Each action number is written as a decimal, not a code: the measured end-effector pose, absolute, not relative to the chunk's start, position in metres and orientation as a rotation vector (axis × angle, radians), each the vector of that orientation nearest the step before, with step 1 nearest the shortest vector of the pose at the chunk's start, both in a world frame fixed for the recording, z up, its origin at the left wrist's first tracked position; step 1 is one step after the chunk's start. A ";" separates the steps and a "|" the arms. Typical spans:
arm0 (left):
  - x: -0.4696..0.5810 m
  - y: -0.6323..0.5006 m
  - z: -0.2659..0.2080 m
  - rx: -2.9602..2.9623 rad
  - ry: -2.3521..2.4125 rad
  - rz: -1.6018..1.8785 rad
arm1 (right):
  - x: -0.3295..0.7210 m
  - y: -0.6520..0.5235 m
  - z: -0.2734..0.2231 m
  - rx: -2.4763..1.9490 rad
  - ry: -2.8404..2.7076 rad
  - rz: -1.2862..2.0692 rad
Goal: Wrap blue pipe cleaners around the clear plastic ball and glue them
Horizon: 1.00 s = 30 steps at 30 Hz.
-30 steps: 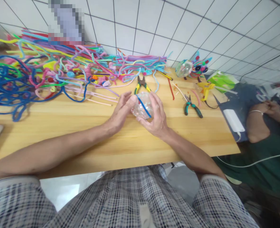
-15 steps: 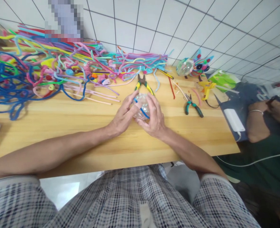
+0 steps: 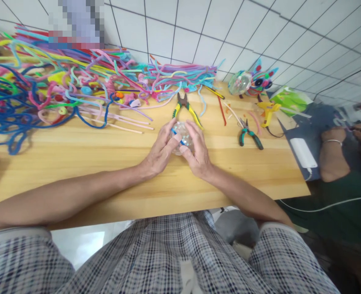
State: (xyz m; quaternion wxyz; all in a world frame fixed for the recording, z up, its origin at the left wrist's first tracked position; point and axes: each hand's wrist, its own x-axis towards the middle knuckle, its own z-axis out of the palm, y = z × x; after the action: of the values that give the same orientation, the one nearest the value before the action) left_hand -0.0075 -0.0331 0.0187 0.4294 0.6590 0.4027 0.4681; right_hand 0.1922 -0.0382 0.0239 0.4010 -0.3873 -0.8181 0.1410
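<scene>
Between my two hands is a clear, shiny ball [image 3: 180, 127] with a blue pipe cleaner [image 3: 183, 142] lying across its surface. My left hand [image 3: 162, 149] wraps the ball's left side, its thumb pressing on the blue strip. On the other side my right hand [image 3: 199, 151] curls over the ball, with its thumb at the strip's lower end. Just beyond the fingertips lie yellow-and-green handled cutting pliers [image 3: 183, 107], jaws pointing away from me. The underside of the ball is hidden.
Colourful pipe cleaners [image 3: 85, 77] pile up along the back left. To the right lie teal-handled pliers [image 3: 250, 138], a yellow glue gun [image 3: 268, 113] and a decorated clear-ball figure [image 3: 240, 83]. A white power bank-like box [image 3: 303, 152] sits near another person's arm [image 3: 335, 153].
My right thumb has shifted up onto the blue pipe cleaner, covering its lower end. My left hand keeps its hold on the ball. The view has moved slightly.
</scene>
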 end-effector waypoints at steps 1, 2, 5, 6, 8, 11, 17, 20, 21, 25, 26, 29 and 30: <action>-0.008 -0.033 0.018 1.654 1.003 1.171 | 0.192 -0.039 0.024 -0.988 -2.055 0.381; -0.008 -0.034 0.017 1.662 1.000 1.173 | 0.191 -0.040 0.024 -0.990 -2.041 0.403; -0.008 -0.036 0.016 1.673 0.988 1.185 | 0.188 -0.041 0.024 -0.983 -1.999 0.457; -0.007 -0.036 0.016 1.672 0.984 1.194 | 0.187 -0.042 0.024 -0.983 -1.986 0.469; -0.007 -0.037 0.015 1.665 0.978 1.215 | 0.186 -0.042 0.024 -0.986 -1.971 0.483; -0.006 -0.038 0.015 1.645 0.971 1.219 | 0.186 -0.043 0.024 -0.975 -1.972 0.482; -0.006 -0.040 0.023 1.521 0.970 1.211 | 0.190 -0.045 0.026 -0.899 -1.970 0.501; -0.007 -0.041 0.026 1.503 0.978 1.204 | 0.190 -0.045 0.027 -0.915 -1.934 0.575; -0.007 -0.042 0.027 1.507 0.980 1.199 | 0.190 -0.045 0.027 -0.930 -1.920 0.595; -0.009 -0.042 0.026 1.566 0.980 1.176 | 0.188 -0.045 0.028 -0.962 -1.894 0.606; -0.009 -0.041 0.026 1.578 0.977 1.173 | 0.188 -0.044 0.028 -0.961 -1.890 0.613; -0.008 -0.038 0.026 1.555 0.968 1.164 | 0.192 -0.039 0.030 -0.964 -1.852 0.702; -0.008 -0.036 0.026 1.529 0.970 1.152 | 0.194 -0.036 0.030 -0.965 -1.830 0.761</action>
State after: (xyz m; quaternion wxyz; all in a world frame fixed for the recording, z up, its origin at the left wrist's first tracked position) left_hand -0.0076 -0.0360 0.0263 0.4774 0.6260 0.3969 0.4718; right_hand 0.1939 -0.0357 0.0300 0.4517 -0.3904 -0.7406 0.3082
